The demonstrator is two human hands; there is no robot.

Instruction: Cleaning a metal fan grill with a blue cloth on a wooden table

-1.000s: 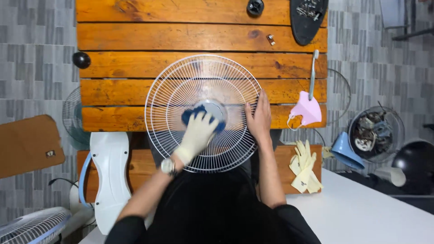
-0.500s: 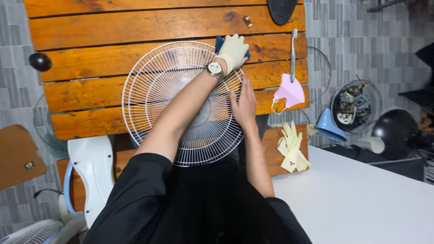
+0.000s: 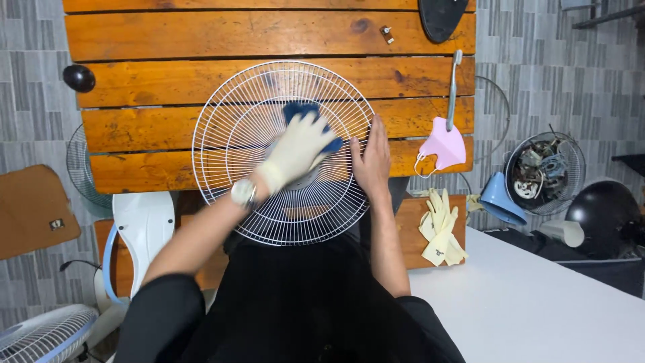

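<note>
Under the gloved left hand (image 3: pixel 299 149) there's a blue cloth (image 3: pixel 304 113), pressed flat against the white wire fan guard (image 3: pixel 228 134) just up from its hub, fingers bent over the cloth rather than pinching it. Just right of that, the bare right hand (image 3: pixel 371 161) lies open on the guard's rim, fingers straight and together. Guard itself sits on the orange plank table (image 3: pixel 168 40). Further right of the bare hand: a pink face mask (image 3: pixel 443 144) and some yellow rubber gloves (image 3: pixel 440 232).
</note>
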